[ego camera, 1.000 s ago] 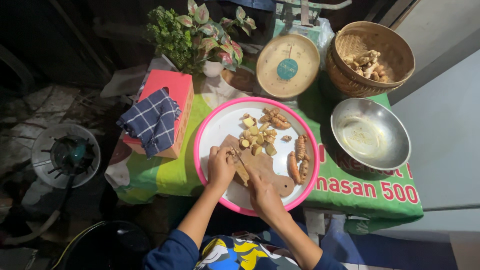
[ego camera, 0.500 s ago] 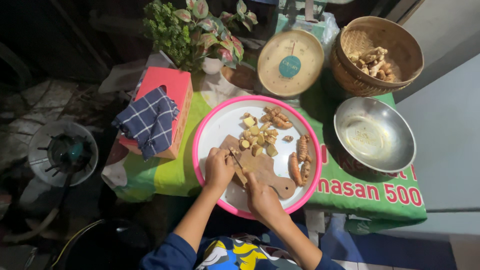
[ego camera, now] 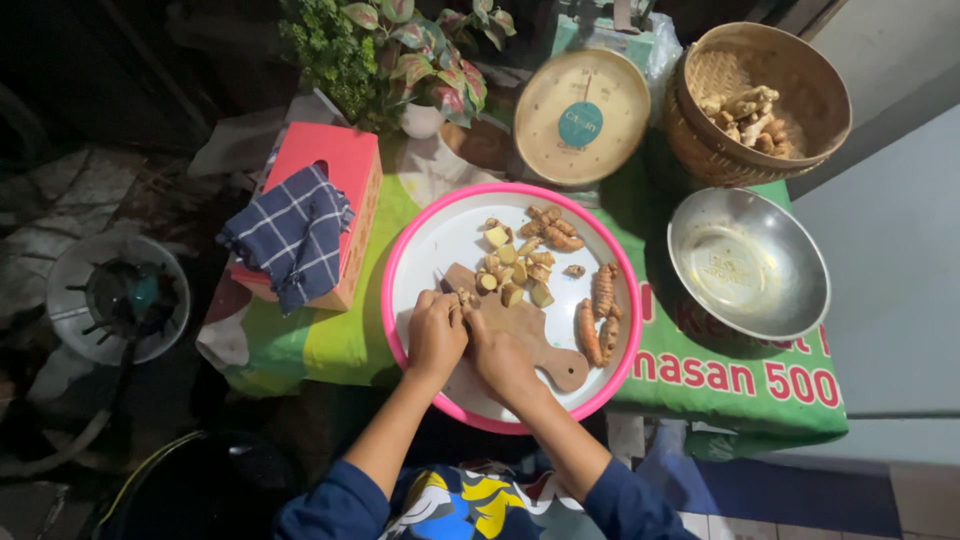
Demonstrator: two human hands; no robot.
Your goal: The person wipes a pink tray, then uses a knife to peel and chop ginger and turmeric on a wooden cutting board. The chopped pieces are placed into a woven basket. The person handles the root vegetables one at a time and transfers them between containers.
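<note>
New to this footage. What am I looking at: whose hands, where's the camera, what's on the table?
There is no machine: a person works with bare hands, and the one picture comes from a camera on their head, looking straight down. The left hand and right hand meet over a wooden cutting board lying in a pink-rimmed tray, pinching a small root piece; a thin blade seems to poke out beside them. Cut pieces and whole roots lie in the tray. Around it: a steel bowl, a basket of roots, a dial scale, a checked cloth.
</note>
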